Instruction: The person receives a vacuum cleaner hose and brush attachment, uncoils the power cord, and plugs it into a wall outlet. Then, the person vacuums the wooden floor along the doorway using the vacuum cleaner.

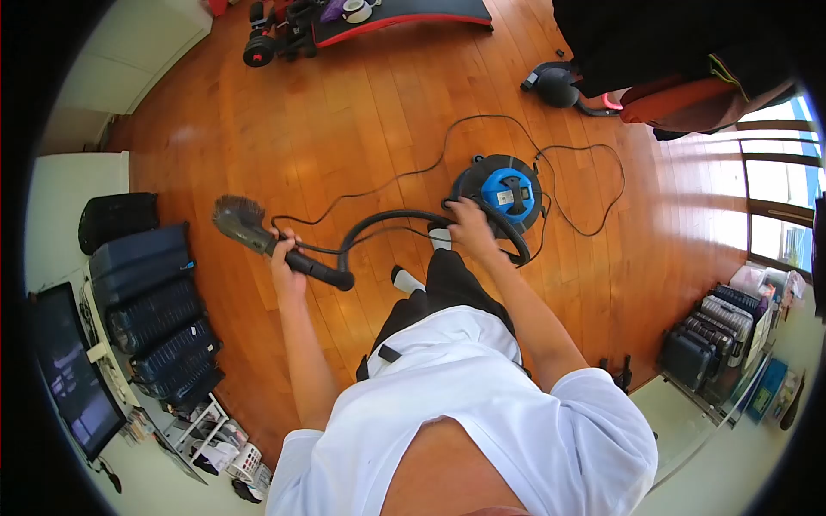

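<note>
My left hand point(288, 255) is closed around the black handle tube of a vacuum cleaner brush nozzle point(243, 222). The brush's bristles point up and to the left, off the floor. From the tube's lower end a black hose point(387, 217) arches to the right. My right hand point(471, 228), slightly blurred, is closed on this hose beside the vacuum cleaner point(508, 191), a round black and blue canister standing on the floor. Part of the hose is hidden behind my right hand. A thin power cord point(379, 183) passes by my left hand.
The cord loops point(621, 185) over the wooden floor point(344, 112) around the canister. Dark suitcases point(159, 314) line the left wall near a television point(73, 370). A red-edged bench point(404, 21) with dumbbells point(258, 53) is at the far side. Hanging clothes point(680, 103) and more suitcases point(693, 348) are on the right.
</note>
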Action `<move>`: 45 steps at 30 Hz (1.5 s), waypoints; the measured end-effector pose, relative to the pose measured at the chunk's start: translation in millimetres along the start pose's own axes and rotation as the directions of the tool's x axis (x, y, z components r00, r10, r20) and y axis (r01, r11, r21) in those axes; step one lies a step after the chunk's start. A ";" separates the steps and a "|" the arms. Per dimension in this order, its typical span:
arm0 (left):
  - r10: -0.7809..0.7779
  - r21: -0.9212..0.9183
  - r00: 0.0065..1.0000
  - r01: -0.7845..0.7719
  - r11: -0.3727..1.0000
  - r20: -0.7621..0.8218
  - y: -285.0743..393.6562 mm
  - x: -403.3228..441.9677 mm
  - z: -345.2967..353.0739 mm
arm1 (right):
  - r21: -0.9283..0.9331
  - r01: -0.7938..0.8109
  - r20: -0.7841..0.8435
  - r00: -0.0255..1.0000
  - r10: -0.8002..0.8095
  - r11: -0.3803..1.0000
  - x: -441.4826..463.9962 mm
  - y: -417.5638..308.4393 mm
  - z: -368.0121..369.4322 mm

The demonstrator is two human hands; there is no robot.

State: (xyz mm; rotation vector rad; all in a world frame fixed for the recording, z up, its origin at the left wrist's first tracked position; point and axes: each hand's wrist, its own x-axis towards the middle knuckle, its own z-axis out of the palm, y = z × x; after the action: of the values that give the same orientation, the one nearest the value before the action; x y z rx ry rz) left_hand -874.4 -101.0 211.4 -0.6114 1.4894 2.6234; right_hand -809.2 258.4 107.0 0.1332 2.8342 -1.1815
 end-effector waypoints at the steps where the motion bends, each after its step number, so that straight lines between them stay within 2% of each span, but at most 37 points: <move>1: -0.015 0.050 1.000 0.014 0.999 0.009 -3.9 2.2 0.4 | -0.061 -0.217 0.057 0.974 0.220 0.974 -0.3 49.9 -2.4; 3: -0.074 0.196 0.997 0.079 0.977 -0.036 -8.9 -0.2 9.1 | -0.184 -0.435 0.127 0.879 0.460 0.881 0.2 143.5 -3.1; 5: -0.098 0.292 0.990 0.125 0.948 -0.106 -14.7 2.2 16.6 | -0.104 -0.647 0.058 0.754 0.654 0.756 4.8 197.8 -8.3; 7: -0.073 0.339 0.978 0.137 0.931 -0.194 -16.6 9.7 19.7 | -0.049 -0.739 0.012 0.672 0.740 0.672 16.3 245.2 -2.4; 9: -0.018 0.349 0.978 0.091 0.933 -0.207 -20.7 18.2 17.9 | 0.046 -0.767 0.002 0.641 0.767 0.641 33.6 271.4 1.7; 11: 0.036 0.346 0.970 0.051 0.937 -0.241 -20.0 24.6 20.1 | 0.023 -0.730 0.020 0.683 0.730 0.683 52.5 292.5 12.2; 12: 0.040 0.348 0.963 0.058 0.936 -0.266 -19.5 25.6 22.4 | -0.011 -0.676 -0.008 0.737 0.676 0.737 55.5 309.3 24.9; 14: 0.058 0.352 0.947 0.060 0.934 -0.315 -16.6 29.2 29.1 | 0.047 -0.722 -0.071 0.687 0.723 0.690 64.5 332.8 46.5; 16: 0.051 0.369 0.943 0.078 0.926 -0.328 -11.8 33.7 34.6 | 0.021 -0.734 -0.070 0.676 0.733 0.679 68.2 356.8 58.0; 18: 0.077 0.404 0.942 0.065 0.913 -0.325 -6.7 42.5 37.4 | 0.089 -0.721 -0.095 0.681 0.727 0.687 71.1 362.7 61.7; 19: 0.089 0.396 0.941 0.050 0.917 -0.326 -3.9 44.5 37.7 | 0.061 -0.751 -0.041 0.656 0.754 0.657 76.8 341.7 47.1; 21: 0.089 0.376 0.945 0.038 0.926 -0.316 2.7 58.6 39.5 | -0.047 -0.807 -0.062 0.591 0.804 0.589 80.0 356.3 58.4; 23: 0.120 0.379 0.943 0.007 0.925 -0.311 7.4 72.5 38.3 | 0.052 -0.828 0.092 0.561 0.822 0.559 80.3 363.2 57.3; 25: 0.165 0.363 0.943 -0.051 0.931 -0.290 8.3 87.0 30.5 | 0.018 -0.839 0.120 0.542 0.832 0.544 81.2 364.2 65.2; 27: 0.215 0.335 0.922 -0.101 0.937 -0.323 16.3 99.0 21.5 | -0.003 -0.843 0.166 0.530 0.832 0.537 87.3 352.1 78.2; 29: 0.247 0.269 0.899 -0.153 0.951 -0.362 32.1 110.8 5.6 | -0.075 -0.843 0.158 0.517 0.841 0.532 100.3 309.1 91.6; 31: 0.266 0.170 0.876 -0.214 0.962 -0.402 57.6 125.8 -16.3 | -0.216 -0.819 0.112 0.521 0.846 0.532 119.0 266.3 112.3; 36: 0.286 0.064 0.858 -0.287 0.956 -0.427 136.2 172.3 -92.8 | -0.338 -0.781 -0.039 0.570 0.821 0.526 171.1 128.3 131.0; 38: 0.276 0.022 0.871 -0.293 0.956 -0.407 173.9 185.8 -120.2 | -0.248 -0.826 -0.103 0.542 0.834 0.507 192.0 97.0 143.2; 39: 0.274 0.000 0.880 -0.297 0.955 -0.389 193.5 195.7 -135.5 | -0.198 -0.843 -0.132 0.528 0.839 0.500 201.2 105.9 157.9; 40: 0.273 -0.023 0.888 -0.303 0.953 -0.370 212.0 206.9 -149.1 | -0.185 -0.753 -0.191 0.658 0.728 0.632 205.5 141.3 180.1; 43: 0.313 -0.054 0.860 -0.364 0.930 -0.404 262.5 239.6 -181.6 | 0.009 -0.670 -0.247 0.718 0.651 0.742 253.0 64.6 200.4; 44: 0.330 -0.065 0.848 -0.389 0.919 -0.414 281.2 245.4 -188.7 | 0.179 -0.678 -0.205 0.683 0.701 0.713 270.0 -9.2 195.1; 45: 0.351 -0.068 0.834 -0.416 0.907 -0.425 297.9 255.1 -191.9 | 0.315 -0.619 -0.160 0.713 0.683 0.720 290.6 -26.5 207.8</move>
State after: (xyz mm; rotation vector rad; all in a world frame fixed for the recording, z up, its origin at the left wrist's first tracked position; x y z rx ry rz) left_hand -1123.1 -454.7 272.0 -1.0238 1.6680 3.0929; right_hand -1094.6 107.7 -48.2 1.2935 2.4178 -1.3651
